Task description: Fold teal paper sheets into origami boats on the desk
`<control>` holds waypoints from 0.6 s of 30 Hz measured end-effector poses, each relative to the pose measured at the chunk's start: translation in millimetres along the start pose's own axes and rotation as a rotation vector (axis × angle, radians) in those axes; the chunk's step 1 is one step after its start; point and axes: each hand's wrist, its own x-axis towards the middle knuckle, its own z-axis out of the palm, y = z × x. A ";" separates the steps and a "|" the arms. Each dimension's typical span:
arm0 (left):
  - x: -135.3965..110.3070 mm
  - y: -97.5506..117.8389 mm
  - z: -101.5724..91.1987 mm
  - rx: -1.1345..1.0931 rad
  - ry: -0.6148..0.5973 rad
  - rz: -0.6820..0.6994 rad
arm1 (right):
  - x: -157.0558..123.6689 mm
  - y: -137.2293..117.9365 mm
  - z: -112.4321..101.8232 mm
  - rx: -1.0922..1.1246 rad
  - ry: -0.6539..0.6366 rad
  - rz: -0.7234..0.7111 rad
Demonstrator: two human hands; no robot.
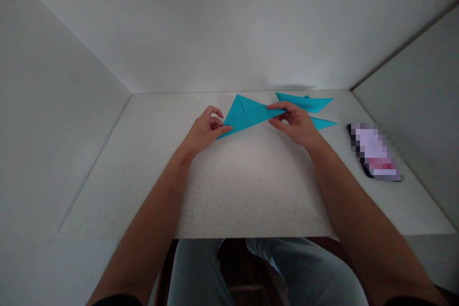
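A folded turquoise paper piece (247,114) with pointed ends is held just above the white table (251,191). My left hand (206,129) pinches its lower left tip between thumb and fingers. My right hand (296,122) pinches its right end. Behind my right hand lie two more folded turquoise paper pieces: one (308,102) farther back, another (324,123) poking out beside my wrist.
A dark phone (376,150) with a lit, blurred screen lies at the right of the table. White walls close in the table at the back and both sides. My knees in light jeans show under the front edge.
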 end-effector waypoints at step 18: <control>-7.2 10.3 2.9 0.291 -0.046 0.072 | -0.9 -0.2 5.5 -0.019 0.044 -0.009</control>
